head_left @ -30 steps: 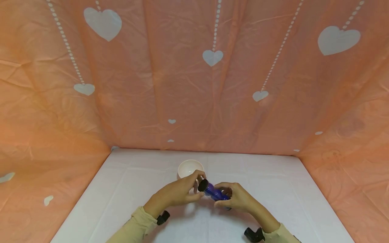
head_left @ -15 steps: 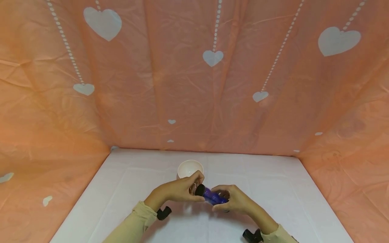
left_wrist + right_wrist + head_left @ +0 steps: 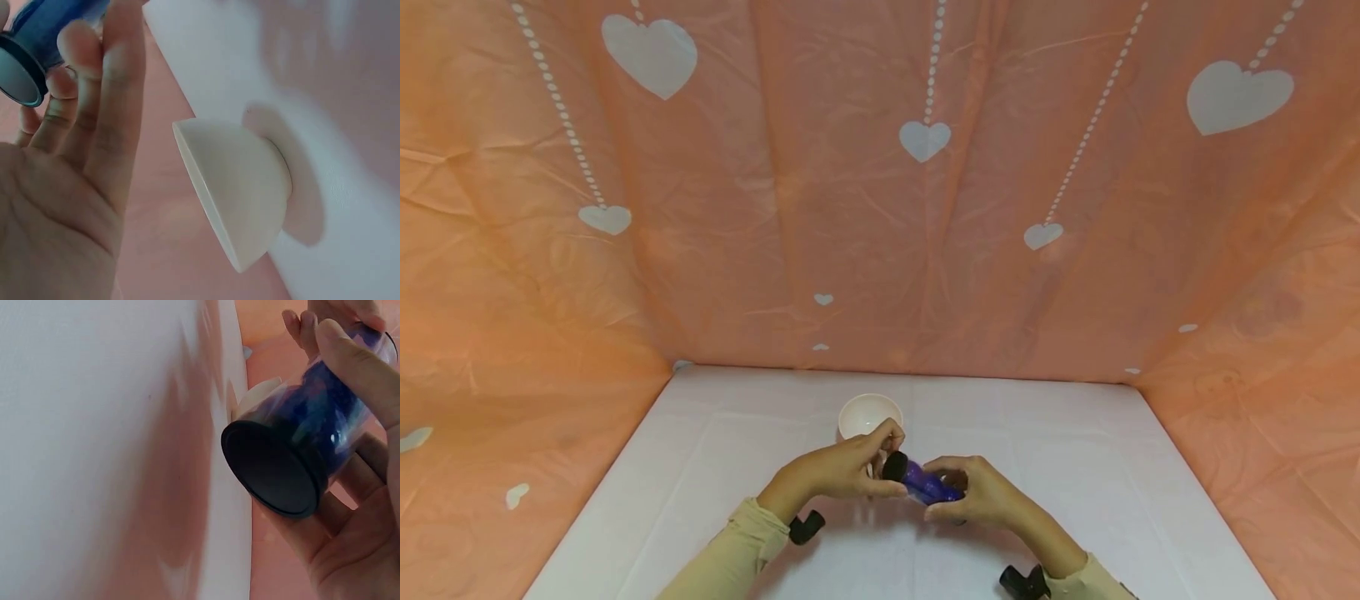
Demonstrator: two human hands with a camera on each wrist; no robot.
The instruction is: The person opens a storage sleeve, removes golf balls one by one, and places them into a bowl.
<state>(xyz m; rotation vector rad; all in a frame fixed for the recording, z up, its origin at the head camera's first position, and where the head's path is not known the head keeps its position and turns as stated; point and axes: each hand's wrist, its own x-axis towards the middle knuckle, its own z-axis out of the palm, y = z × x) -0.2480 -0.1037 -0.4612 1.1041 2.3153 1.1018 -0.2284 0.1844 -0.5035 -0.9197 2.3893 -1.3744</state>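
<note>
Between my two hands, above the table, is a clear tube (image 3: 927, 485) with blue-purple contents and black end caps, tilted with its left end higher. My right hand (image 3: 981, 492) grips the right part, thumb on the near side and fingers round the far side. The right wrist view shows that thumb along the tube (image 3: 328, 412) and the black cap facing the camera. My left hand (image 3: 850, 467) is at the other capped end, thumb and bent fingertips on either side of it; the left wrist view shows its fingers (image 3: 81, 56) against the tube.
Behind my left hand stands a white bowl (image 3: 867, 410), upright on the white table (image 3: 1045, 433). Orange cloth (image 3: 865, 250) with white hearts encloses the table at the back and sides. Black wrist-worn devices (image 3: 807, 527) sit at both cuffs.
The tube and both hands have shifted slightly left and down since a second ago, and the left cap faces the camera less. Over the last half second they have barely moved.
</note>
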